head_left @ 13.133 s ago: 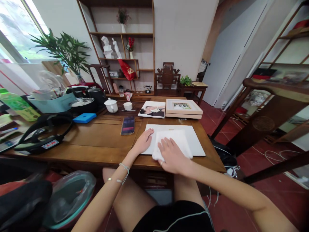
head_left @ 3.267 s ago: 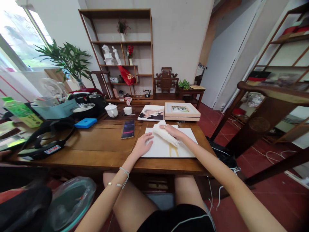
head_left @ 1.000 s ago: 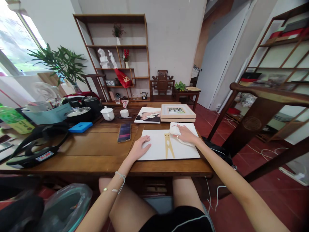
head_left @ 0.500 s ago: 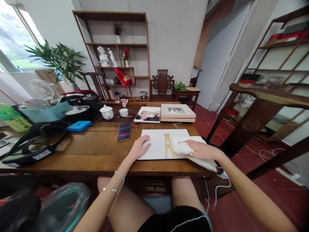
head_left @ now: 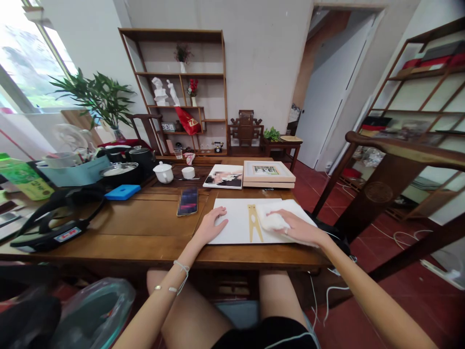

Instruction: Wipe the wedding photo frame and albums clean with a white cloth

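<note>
A white board [head_left: 232,223] lies flat on the wooden table in front of me, with a thin dark edge along its near side. Attached to it or resting on it is a yellow piece [head_left: 253,211] with two splayed legs and a hole; which of these I cannot tell. My left hand [head_left: 214,224] rests on the board's left edge, fingers spread. Bunched under my right hand [head_left: 296,225] is a white cloth [head_left: 272,220], pressed on the board's right part beside the yellow piece. The cloth covers some of the board there.
Behind the board lie a picture book [head_left: 223,177] and stacked pale boxes [head_left: 269,174]. A phone [head_left: 188,201] is left of the board. Further left are a blue block [head_left: 122,192], a white lidded cup [head_left: 163,172] and a black headset [head_left: 54,223]. A wooden chair [head_left: 378,189] stands right.
My right hand has drawn the cloth further onto the board, so less of it hangs over the table's near right edge. My left hand stays on the board. The view has tilted slightly up.
</note>
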{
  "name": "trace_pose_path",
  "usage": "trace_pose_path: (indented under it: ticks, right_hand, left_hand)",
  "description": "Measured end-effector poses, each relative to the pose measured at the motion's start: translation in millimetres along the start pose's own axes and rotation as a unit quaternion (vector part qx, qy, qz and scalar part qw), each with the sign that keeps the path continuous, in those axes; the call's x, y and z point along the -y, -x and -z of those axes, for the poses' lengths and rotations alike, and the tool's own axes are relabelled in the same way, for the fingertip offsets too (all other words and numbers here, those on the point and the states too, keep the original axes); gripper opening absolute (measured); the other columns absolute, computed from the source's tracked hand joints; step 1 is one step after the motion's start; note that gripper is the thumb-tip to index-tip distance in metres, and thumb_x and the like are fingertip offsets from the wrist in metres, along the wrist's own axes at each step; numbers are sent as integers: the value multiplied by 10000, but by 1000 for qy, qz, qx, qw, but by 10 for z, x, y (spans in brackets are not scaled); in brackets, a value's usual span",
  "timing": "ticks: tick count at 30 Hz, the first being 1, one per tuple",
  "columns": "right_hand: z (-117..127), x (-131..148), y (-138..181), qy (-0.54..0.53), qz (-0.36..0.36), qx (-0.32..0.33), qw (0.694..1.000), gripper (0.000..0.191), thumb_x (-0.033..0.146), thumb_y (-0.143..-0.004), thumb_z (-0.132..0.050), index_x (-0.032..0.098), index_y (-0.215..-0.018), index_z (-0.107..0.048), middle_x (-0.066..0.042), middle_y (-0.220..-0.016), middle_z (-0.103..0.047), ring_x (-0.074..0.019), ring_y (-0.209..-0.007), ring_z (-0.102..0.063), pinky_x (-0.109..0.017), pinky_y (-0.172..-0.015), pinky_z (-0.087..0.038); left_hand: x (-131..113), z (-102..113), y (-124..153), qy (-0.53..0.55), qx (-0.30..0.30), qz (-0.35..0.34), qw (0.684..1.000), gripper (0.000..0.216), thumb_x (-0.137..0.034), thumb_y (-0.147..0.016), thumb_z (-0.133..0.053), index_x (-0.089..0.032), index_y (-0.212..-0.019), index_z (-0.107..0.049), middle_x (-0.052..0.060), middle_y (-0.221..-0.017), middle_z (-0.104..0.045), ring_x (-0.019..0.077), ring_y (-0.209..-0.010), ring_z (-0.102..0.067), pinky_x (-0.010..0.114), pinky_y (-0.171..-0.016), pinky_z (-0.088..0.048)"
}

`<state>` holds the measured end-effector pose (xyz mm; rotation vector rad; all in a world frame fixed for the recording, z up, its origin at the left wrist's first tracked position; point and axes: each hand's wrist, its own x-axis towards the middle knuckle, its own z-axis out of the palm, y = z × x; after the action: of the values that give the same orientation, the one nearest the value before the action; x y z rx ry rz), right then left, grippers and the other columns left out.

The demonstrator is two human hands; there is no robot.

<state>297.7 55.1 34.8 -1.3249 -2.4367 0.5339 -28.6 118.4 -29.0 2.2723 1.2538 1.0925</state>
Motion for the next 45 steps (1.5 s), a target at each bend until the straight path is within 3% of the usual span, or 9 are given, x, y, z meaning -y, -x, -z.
trace_pose_path:
  ticks: [3,6,12,18,24,29,38,41,45]
  right_hand:
    - [47,238,217,-15,42,40,998,489,406,-848,-536,207,-1293,-498,-86,-1311,-526,-264,-1228,-461,-405,-1076,-313]
    - [93,328,164,-40,16,36,998,454,436,-862,-515,209,-1255,-511,-81,-1293,-534,-254,-1207,-479,-387,-1054,-341]
    - [-18,176,-588,-27,-56,-103,993,373,436,-888,-466,166,-1117,-583,-129,-1239,-564,-285,-1187,-480,-409,-1013,-364]
    - [-241,292,-1072,-9,-70,-130,989,347,365,-874,-477,115,-1082,-598,-160,-1156,-611,-300,-1088,-531,-401,-937,-406]
    - [-555,802,-602,124,101,-51,986,368,287,-750,-597,156,-1094,-616,-139,-1145,-604,-309,-1100,-490,-469,-1012,-311]
    - [-674,1074,-302,121,170,-18,978,421,300,-759,-607,122,-1139,-574,-159,-1171,-562,-302,-1093,-472,-454,-1002,-328]
    - [-357,429,-1076,-18,11,-117,993,293,398,-914,-466,154,-1011,-596,-110,-1101,-593,-241,-1032,-520,-359,-908,-390]
    - [-274,431,-1220,38,-35,-110,993,324,401,-922,-439,131,-1002,-598,-126,-1081,-598,-251,-1025,-513,-350,-889,-389]
    - [-337,680,-1192,79,-34,-89,992,230,316,-847,-540,127,-948,-623,-137,-1048,-608,-276,-1028,-496,-376,-921,-353]
  left_hand:
    - [-2,1,-2,0,-4,-1,1000,252,-326,-792,-580,-181,-990,-642,123,-1207,-643,259,-1179,-569,452,-1046,-410]
    - [-3,2,3,-4,-2,-1,1000,251,-334,-796,-577,-181,-984,-641,118,-1195,-649,256,-1185,-564,446,-1044,-415]
    - [-21,13,11,-2,-1,-4,1000,244,-332,-800,-584,-188,-987,-645,111,-1214,-640,250,-1174,-574,439,-1051,-413]
    - [-35,23,-4,-4,9,4,1000,263,-319,-799,-587,-173,-1011,-647,126,-1233,-626,254,-1188,-561,445,-1064,-396]
    - [3,0,-9,1,0,-4,1000,250,-290,-787,-580,-170,-997,-645,126,-1217,-632,256,-1179,-566,436,-1046,-414]
    - [21,1,4,8,8,-21,1000,275,-197,-760,-552,-154,-1019,-634,137,-1232,-621,248,-1197,-552,441,-1061,-393]
    - [10,4,0,-4,7,0,1000,266,-319,-793,-588,-167,-1004,-643,128,-1217,-635,257,-1180,-567,427,-1047,-409]
    - [-1,15,-4,-2,6,3,1000,269,-334,-821,-549,-165,-1007,-646,126,-1218,-635,252,-1181,-566,425,-1049,-407]
    - [-4,8,-21,8,-6,10,1000,334,-305,-913,-368,-166,-1039,-644,105,-1173,-660,222,-1166,-574,410,-1041,-411]
